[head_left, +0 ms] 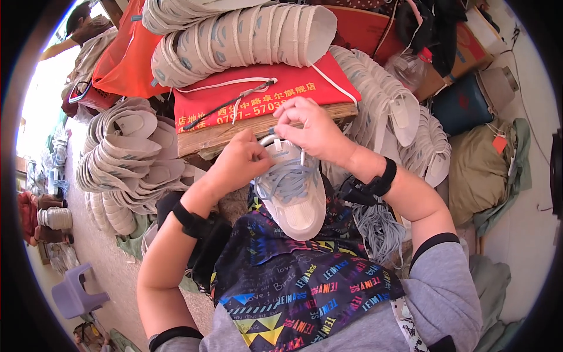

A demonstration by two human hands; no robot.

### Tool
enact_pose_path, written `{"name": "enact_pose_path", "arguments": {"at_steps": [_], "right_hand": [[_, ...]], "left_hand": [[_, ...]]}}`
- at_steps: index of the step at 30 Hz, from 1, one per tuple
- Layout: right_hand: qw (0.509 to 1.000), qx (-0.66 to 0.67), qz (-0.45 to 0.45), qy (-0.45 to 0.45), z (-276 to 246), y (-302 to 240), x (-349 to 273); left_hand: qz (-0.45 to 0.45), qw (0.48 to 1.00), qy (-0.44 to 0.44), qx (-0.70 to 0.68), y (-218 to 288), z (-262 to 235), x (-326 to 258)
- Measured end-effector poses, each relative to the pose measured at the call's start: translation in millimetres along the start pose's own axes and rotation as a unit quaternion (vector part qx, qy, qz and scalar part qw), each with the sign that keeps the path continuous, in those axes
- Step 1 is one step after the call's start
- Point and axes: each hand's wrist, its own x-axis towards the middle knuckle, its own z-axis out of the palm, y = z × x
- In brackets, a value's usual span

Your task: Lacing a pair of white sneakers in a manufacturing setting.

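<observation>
A white and grey shoe upper (296, 220) stands in front of my lap, its toe toward me. Blue-grey shoelace (287, 179) criss-crosses its front, and one pale lace tip sticks up beside the tongue. At the collar, my right hand (311, 129) pinches thumb and fingers together on what looks like a bit of the blue-grey shoelace. My left hand (239, 161) lies along the shoe's left edge with its fingers curled closed. What those fingers hold, if anything, is hidden.
Beyond my hands, a red bag (234, 100) with a loose cord covers a wooden block (205, 141). Nested shoe uppers lie on it (246, 41), to its left (117, 158) and right (381, 94). Spare laces (381, 232) hang by my right arm. A purple stool (79, 293) stands left.
</observation>
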Motion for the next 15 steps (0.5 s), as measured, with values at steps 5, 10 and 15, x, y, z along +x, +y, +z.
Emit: {"name": "enact_pose_path", "arguments": {"at_steps": [5,10,15], "right_hand": [[0.992,0.105,0.072,-0.014,7.7,-1.1,14.1],[0.982,0.164,0.089,0.001,-10.0,-13.0,5.1],[0.946,-0.099,-0.138,0.275,-94.1,-133.7,-23.5]], "left_hand": [[-0.045,0.954,0.114,-0.272,26.2,-12.6,0.0],[-0.235,0.926,0.042,-0.293,-26.5,-30.7,-38.5],[-0.371,0.925,-0.055,0.068,-146.5,-4.1,-89.9]]}}
